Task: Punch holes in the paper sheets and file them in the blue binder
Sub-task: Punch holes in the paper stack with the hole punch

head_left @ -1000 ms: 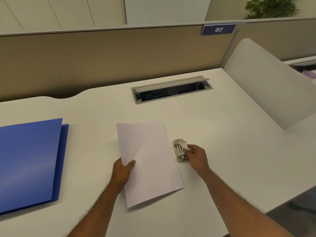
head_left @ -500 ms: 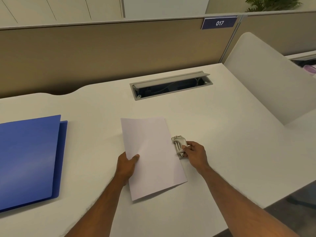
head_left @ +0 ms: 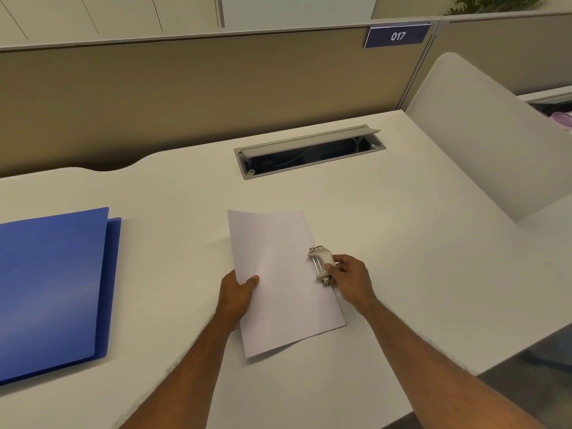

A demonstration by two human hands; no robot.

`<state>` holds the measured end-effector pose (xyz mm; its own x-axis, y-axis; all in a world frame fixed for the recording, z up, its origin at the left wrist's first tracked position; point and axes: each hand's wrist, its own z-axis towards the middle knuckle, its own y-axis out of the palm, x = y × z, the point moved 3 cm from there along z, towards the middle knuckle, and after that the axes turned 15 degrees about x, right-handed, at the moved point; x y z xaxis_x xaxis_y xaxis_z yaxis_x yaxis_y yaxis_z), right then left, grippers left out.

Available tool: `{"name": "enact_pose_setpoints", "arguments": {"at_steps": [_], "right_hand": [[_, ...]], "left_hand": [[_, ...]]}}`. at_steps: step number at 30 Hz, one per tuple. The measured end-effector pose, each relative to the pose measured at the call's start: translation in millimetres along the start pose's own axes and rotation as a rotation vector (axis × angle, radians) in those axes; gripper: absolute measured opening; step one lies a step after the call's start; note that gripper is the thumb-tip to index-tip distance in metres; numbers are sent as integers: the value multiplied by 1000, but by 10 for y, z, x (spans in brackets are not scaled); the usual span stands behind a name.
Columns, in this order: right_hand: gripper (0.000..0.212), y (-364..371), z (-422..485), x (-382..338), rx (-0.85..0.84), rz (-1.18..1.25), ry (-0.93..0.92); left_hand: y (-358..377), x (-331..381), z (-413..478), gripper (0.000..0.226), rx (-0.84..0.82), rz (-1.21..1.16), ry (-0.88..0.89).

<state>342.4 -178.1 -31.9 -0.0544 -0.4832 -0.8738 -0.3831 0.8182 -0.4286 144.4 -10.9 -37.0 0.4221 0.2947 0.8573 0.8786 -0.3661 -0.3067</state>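
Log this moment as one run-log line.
stage: aligning | left hand: holds paper sheets | right hand: on hole punch | blue binder: closed, left

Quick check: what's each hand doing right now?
Left hand: closed on the left edge of the paper sheet, thumb on top.
Right hand: closed on the hole punch at the sheet's right edge.

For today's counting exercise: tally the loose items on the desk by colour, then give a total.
Blue: 1, the binder
White: 1, the paper, possibly several sheets stacked
Grey: 1, the hole punch
Total: 3
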Motion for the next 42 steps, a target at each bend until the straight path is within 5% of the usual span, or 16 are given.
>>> {"name": "enact_pose_setpoints", "arguments": {"at_steps": [14, 21, 42], "right_hand": [[5, 1, 34, -8, 21, -62, 9], [27, -48, 172, -97, 92, -179, -4], [38, -92, 395, -101, -88, -250, 120]], "left_hand": [[-20, -37, -23, 39, -26, 70, 50], [-33, -29, -25, 38, -26, 109, 116], [-76, -27, -4, 39, -83, 132, 137]]}}
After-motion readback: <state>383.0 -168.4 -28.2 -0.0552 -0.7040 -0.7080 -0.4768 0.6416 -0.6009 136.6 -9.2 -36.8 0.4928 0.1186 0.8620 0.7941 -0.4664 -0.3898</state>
